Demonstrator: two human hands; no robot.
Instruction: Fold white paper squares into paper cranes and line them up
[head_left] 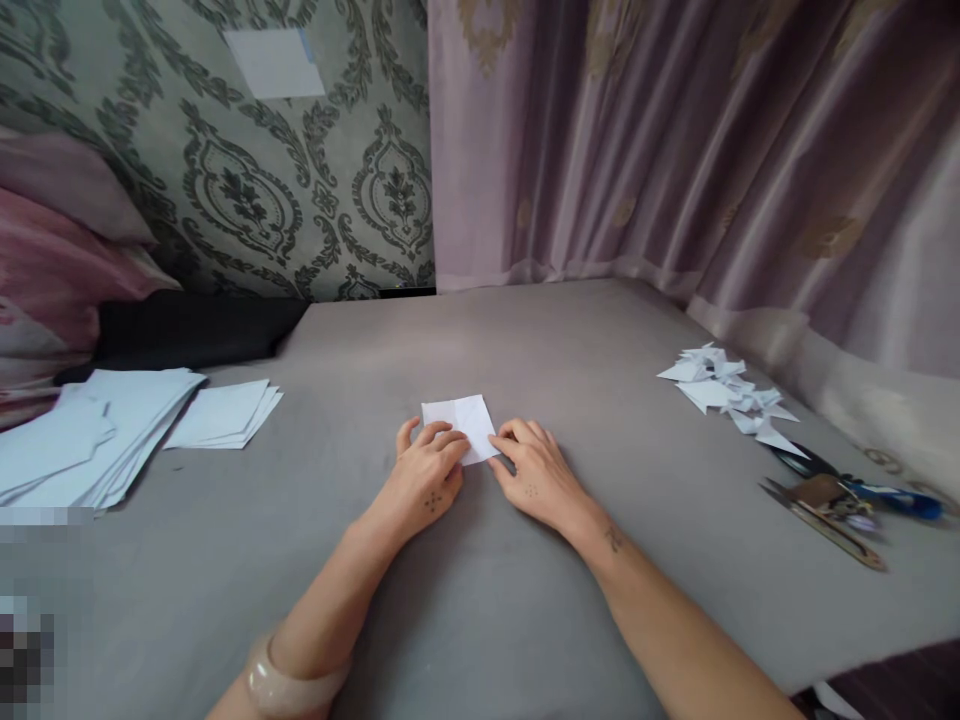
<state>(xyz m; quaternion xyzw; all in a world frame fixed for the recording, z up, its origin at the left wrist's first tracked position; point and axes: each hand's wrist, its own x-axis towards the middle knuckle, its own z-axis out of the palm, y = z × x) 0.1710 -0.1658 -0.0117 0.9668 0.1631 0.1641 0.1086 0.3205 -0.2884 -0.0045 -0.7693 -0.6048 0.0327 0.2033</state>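
A small white square of paper point(471, 415) with a crease down its middle lies on the grey cloth surface, a little in front of me. My left hand point(429, 462) rests over its lower left part, fingers spread and their tips pressing on the sheet; its thumb is partly hidden near the lower edge. At the right edge, my right hand point(531, 468) has the paper's lower right corner between thumb and index finger. The other right fingers are curled together. What lies beneath the left fingers is hidden.
To the left lie a stack of white sheets point(142, 425) and smaller square sheets point(221, 415). A pile of pointed folded-paper pieces point(724, 385) sits at the right, with scissors-like metal tool point(825, 525) and blue-handled tool point(896, 500) nearby. Curtains point(570, 150) hang behind.
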